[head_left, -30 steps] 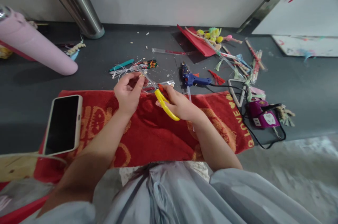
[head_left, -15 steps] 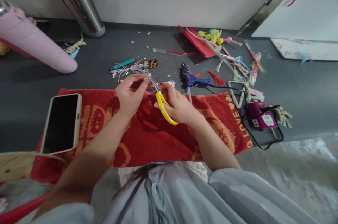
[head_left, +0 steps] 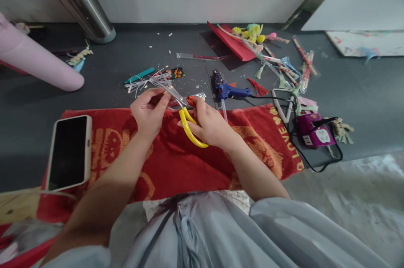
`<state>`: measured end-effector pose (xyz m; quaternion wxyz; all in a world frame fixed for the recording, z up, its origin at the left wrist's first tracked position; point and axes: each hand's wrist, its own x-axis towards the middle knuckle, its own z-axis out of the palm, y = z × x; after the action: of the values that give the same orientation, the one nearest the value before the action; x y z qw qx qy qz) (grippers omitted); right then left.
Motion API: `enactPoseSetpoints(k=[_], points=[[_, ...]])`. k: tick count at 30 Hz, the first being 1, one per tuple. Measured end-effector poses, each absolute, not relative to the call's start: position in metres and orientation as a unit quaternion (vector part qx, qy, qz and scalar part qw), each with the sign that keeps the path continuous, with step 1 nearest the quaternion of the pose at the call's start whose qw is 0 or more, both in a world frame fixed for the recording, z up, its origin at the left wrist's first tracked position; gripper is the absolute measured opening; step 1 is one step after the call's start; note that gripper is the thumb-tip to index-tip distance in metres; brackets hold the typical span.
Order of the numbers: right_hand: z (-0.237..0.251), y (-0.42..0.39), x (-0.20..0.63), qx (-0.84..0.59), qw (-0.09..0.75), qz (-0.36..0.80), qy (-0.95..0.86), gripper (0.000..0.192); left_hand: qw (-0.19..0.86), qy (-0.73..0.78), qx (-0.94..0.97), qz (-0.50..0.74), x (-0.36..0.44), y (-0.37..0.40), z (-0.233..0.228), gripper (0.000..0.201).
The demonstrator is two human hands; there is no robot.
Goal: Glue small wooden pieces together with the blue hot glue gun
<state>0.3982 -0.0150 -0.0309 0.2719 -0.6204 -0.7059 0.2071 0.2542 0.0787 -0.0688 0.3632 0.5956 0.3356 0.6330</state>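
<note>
Thin silvery-white strips [head_left: 143, 83], a bundle fanned over the dark grey floor above the red towel [head_left: 176, 158], pinched taut by left hand [head_left: 150, 112] fingers so yellow-handled steel scissors [head_left: 183, 110], gripped by curled right hand [head_left: 210, 125], meet them squarely.

Right hand [head_left: 210, 127] holds scissors [head_left: 186, 123], seemingly snipping.

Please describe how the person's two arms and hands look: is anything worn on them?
Both forearms are bare, and so are the left hand and right hand: no gloves, and no rings or watch that I can see. Pale grey-blue clothing shows below the arms.
</note>
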Motion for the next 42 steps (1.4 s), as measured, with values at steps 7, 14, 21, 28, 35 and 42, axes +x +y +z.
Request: enactPoseSetpoints(k=[7, 14, 21, 28, 35, 42], points=[[-0.037, -0.012, 0.398, -0.601, 0.319, 0.219, -0.699, 0.075, 0.403, 0.316, 0.584, 0.629, 0.255, 0.08, -0.072, 0.029], [-0.027, -0.01, 0.41, -0.569, 0.302, 0.298, -0.704, 0.064, 0.485, 0.312, 0.542, 0.611, 0.258, 0.081, -0.072, 0.033], [-0.024, -0.009, 0.415, -0.558, 0.295, 0.331, -0.701, 0.055, 0.516, 0.328, 0.538, 0.58, 0.256, 0.083, -0.073, 0.037], [-0.025, -0.008, 0.418, -0.571, 0.275, 0.357, -0.686, 0.066, 0.582, 0.334, 0.498, 0.55, 0.256, 0.082, -0.066, 0.046], [-0.026, -0.009, 0.417, -0.564, 0.283, 0.341, -0.697, 0.062, 0.587, 0.335, 0.501, 0.541, 0.255, 0.082, -0.066, 0.049], [-0.028, -0.01, 0.414, -0.576, 0.285, 0.295, -0.707, 0.067, 0.562, 0.343, 0.528, 0.536, 0.254, 0.085, -0.071, 0.049]])
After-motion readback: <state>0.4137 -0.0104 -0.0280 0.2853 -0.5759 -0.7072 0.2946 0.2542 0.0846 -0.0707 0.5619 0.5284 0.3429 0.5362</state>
